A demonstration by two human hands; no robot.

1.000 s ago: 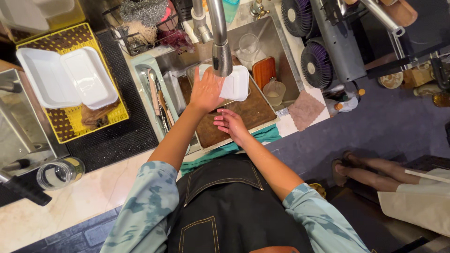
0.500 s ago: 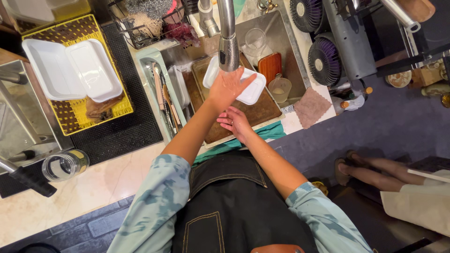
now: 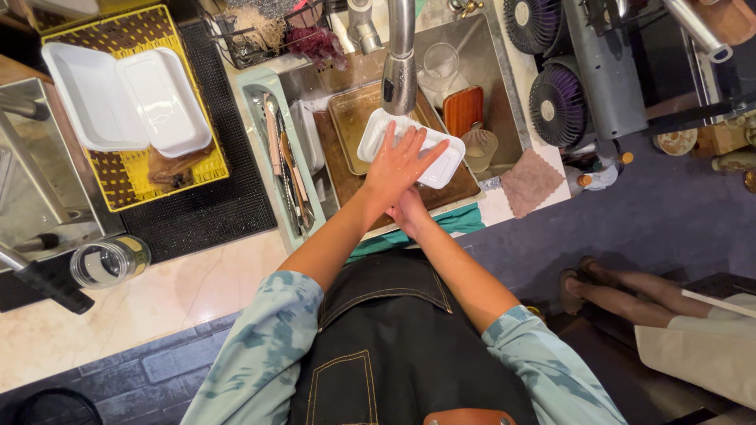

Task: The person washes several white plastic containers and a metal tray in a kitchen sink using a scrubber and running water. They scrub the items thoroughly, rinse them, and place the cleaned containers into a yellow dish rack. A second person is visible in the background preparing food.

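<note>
My left hand (image 3: 398, 164) lay flat on a small white rectangular dish (image 3: 411, 148) that looked like smooth, glossy plastic or ceramic; I could not tell which. Under it sat a brown baking tray (image 3: 346, 161) of dull, stained metal, inside the brushed steel sink (image 3: 490, 69). The curved steel tap (image 3: 400, 59) above shone brightly. At the sink's right edge lay a brownish square cloth (image 3: 531, 181), matt and coarse-woven. On the counter's left stood a yellow woven basket (image 3: 126, 185) holding a white hinged foam box (image 3: 118, 98), smooth and matt. The counter (image 3: 197, 287) itself looked like polished pale marble, and my black apron (image 3: 394, 338) was matt cloth.
</note>
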